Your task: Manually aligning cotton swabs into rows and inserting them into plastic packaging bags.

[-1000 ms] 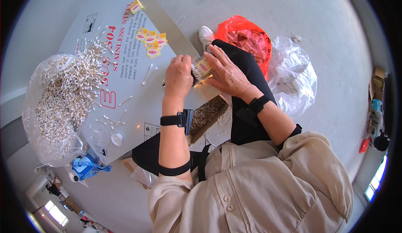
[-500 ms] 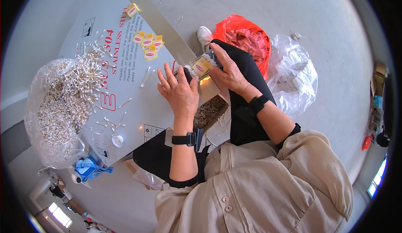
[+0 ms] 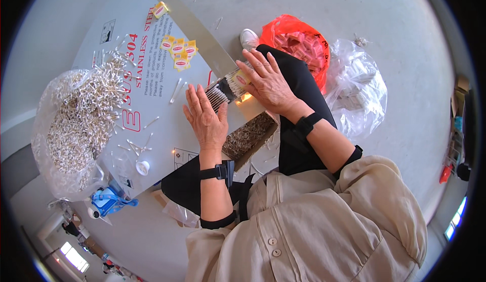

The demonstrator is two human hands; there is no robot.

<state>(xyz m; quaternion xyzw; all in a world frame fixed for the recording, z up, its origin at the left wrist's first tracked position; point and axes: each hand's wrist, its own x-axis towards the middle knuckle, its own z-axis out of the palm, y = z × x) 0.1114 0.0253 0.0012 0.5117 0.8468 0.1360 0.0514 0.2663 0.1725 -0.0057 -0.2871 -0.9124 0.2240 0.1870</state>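
At the table's edge lies a row of white-tipped cotton swabs [image 3: 217, 97], partly over a black holder whose full shape is hidden. A yellow label card [image 3: 240, 78] sits with more swabs at the row's right. My left hand [image 3: 206, 126] has its fingers stretched out along the left end of the swabs, thumb apart. My right hand [image 3: 271, 83] spreads its fingers over the far right end, thumb side against the label card; its fingers hide part of the swabs there. Beneath both hands, an open cardboard box [image 3: 259, 150] holds many loose swabs.
On the left of the table [image 3: 162, 115], a clear plastic bag [image 3: 43, 130] spills a heap of swabs. Several yellow cards [image 3: 178, 49] lie farther back, near a small yellow pack [image 3: 160, 9]. A red bag [image 3: 324, 54] of pink packs and a clear bag [image 3: 359, 89] stand right.
My left hand has moved left and toward me, uncovering the swab row and black holder. My right hand has shifted slightly left, its fingers now covering the far end of the swabs.
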